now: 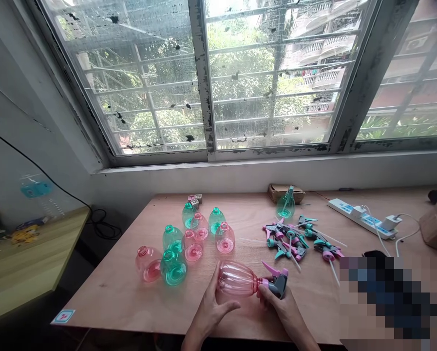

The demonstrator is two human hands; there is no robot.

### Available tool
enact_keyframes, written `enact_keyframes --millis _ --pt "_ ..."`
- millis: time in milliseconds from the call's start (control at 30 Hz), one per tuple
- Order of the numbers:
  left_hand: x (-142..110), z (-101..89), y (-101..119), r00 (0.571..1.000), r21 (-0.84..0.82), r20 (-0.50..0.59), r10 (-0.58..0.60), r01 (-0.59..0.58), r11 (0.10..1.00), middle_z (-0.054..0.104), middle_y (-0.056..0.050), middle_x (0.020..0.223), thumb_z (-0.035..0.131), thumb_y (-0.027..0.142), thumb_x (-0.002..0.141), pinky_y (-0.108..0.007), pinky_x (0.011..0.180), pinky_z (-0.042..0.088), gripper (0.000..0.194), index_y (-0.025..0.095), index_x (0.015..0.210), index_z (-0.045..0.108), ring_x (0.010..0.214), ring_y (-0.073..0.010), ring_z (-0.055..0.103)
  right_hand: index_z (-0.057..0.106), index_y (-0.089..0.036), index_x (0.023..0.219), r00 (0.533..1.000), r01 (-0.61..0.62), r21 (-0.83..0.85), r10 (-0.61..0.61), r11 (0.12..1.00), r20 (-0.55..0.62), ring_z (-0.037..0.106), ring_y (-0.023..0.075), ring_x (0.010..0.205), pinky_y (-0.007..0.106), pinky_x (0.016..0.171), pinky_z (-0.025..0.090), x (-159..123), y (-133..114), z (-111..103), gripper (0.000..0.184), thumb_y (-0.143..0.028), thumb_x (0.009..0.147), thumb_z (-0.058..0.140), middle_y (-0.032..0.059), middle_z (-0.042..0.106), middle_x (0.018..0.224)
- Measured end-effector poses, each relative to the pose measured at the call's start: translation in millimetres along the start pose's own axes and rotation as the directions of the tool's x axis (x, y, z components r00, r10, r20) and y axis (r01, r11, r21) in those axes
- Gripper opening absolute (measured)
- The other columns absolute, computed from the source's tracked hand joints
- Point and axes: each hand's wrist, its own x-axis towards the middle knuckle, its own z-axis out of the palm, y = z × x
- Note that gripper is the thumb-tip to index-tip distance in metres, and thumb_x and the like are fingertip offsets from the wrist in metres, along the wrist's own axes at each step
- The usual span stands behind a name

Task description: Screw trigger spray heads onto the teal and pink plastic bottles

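Pink bottle: the pink bottle (237, 279) lies on its side between my two hands, just above the near edge of the wooden table (130, 292); its ribbed belly faces left, its neck faces right.
Long axis: it runs left to right across me, almost level, with the base toward my left side and the neck toward my right.
Left hand: my left hand (210, 307) cups the belly from below and behind, fingers spread and curled against the plastic, thumb pointing right along the underside.
Right hand: my right hand (276, 300) is wrapped about the spray head (278, 282) at the neck, fingers closed round the grey collar; the pink trigger sticks up and back to the left.
Nearer hand: my right sits on the joint of neck and spray head; my left only steadies the body.
Loose spray heads: a heap of pink and teal spray heads (298, 241) lies beyond my right hand, well apart from it.
Open bottles: a cluster of uncapped pink and teal bottles (185, 246) stands beyond my left hand.
Farther: one teal bottle with a head fitted (286, 204) stands near a cardboard box (276, 191), with a power strip (360, 217) to the right of them, under the window (211, 78).
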Motion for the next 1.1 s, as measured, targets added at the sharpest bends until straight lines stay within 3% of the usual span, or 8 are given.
enact_keyframes --millis 133,333,600,733,833,1000,1100 --pt "1.7 -1.3 -1.7 1.000 -0.017 -0.003 -0.029 0.028 0.999 0.045 -0.011 0.155 0.085 0.041 0.070 -0.050 0.123 0.022 0.092 0.024 0.149 0.041 0.147 -0.0341 0.033 0.065 -0.017 0.094 1.000 -0.010 -0.009 0.010 1.000 -0.007 0.059 0.0183 0.052 0.030 0.051 0.046 -0.2 -1.6 0.8 0.040 -0.052 0.078 0.076 0.0039 0.071 0.067" --pt "1.6 -0.8 2.0 1.000 -0.012 0.008 -0.002 0.002 1.000 0.035 -0.008 0.160 0.086 0.036 0.070 -0.050 0.124 0.020 0.099 0.030 0.152 0.033 0.148 -0.0327 0.030 0.064 -0.017 0.097 1.000 -0.006 -0.006 0.006 1.000 -0.021 0.060 0.0181 0.053 0.030 0.052 0.046 -0.3 2.1 -0.4 0.038 -0.049 0.081 0.075 0.0037 0.071 0.068" --pt "2.0 -3.8 -3.5 0.999 -0.024 0.015 -0.051 0.051 0.998 0.038 -0.011 0.159 0.087 0.039 0.068 -0.050 0.123 0.021 0.099 0.025 0.152 0.035 0.147 -0.0338 0.031 0.065 -0.017 0.099 1.000 0.018 -0.035 -0.019 0.999 -0.012 0.059 0.0182 0.056 0.030 0.053 0.047 -0.3 8.1 -3.5 0.033 -0.045 0.084 0.073 0.0029 0.070 0.070" --pt "2.1 -4.9 -7.4 1.000 0.013 0.022 -0.008 0.008 1.000 0.032 -0.008 0.162 0.086 0.036 0.072 -0.049 0.124 0.018 0.100 0.031 0.154 0.029 0.149 -0.0315 0.028 0.064 -0.017 0.101 1.000 0.011 -0.040 -0.012 0.999 -0.027 0.059 0.0180 0.057 0.030 0.054 0.046 0.2 10.6 -4.2 0.035 -0.046 0.084 0.073 0.0035 0.071 0.070" --pt "2.3 -4.1 -4.5 0.999 -0.026 0.047 0.009 -0.008 1.000 0.030 -0.009 0.163 0.085 0.038 0.072 -0.048 0.124 0.018 0.102 0.029 0.155 0.025 0.150 -0.0304 0.026 0.063 -0.017 0.101 1.000 0.008 -0.041 -0.009 0.999 -0.030 0.060 0.0181 0.056 0.030 0.053 0.046 0.8 10.9 -4.5 0.036 -0.047 0.084 0.072 0.0032 0.070 0.069" --pt "3.6 -3.2 3.9 0.997 -0.072 0.071 0.008 -0.003 0.997 0.043 -0.011 0.156 0.084 0.043 0.071 -0.049 0.123 0.022 0.095 0.025 0.151 0.037 0.146 -0.0328 0.034 0.062 -0.017 0.097 0.999 -0.004 -0.031 0.003 1.000 -0.032 0.059 0.0179 0.054 0.030 0.053 0.047 0.6 7.9 -3.5 0.036 -0.049 0.083 0.072 0.0024 0.069 0.068" --pt "2.9 -2.7 7.0 0.999 -0.049 0.044 0.016 -0.014 0.999 0.041 -0.007 0.158 0.088 0.038 0.068 -0.048 0.123 0.021 0.097 0.030 0.151 0.037 0.147 -0.0328 0.031 0.063 -0.018 0.095 0.999 -0.001 -0.022 0.001 1.000 -0.039 0.060 0.0184 0.054 0.030 0.052 0.047 -0.3 3.0 -1.4 0.035 -0.049 0.082 0.073 0.0027 0.070 0.067"
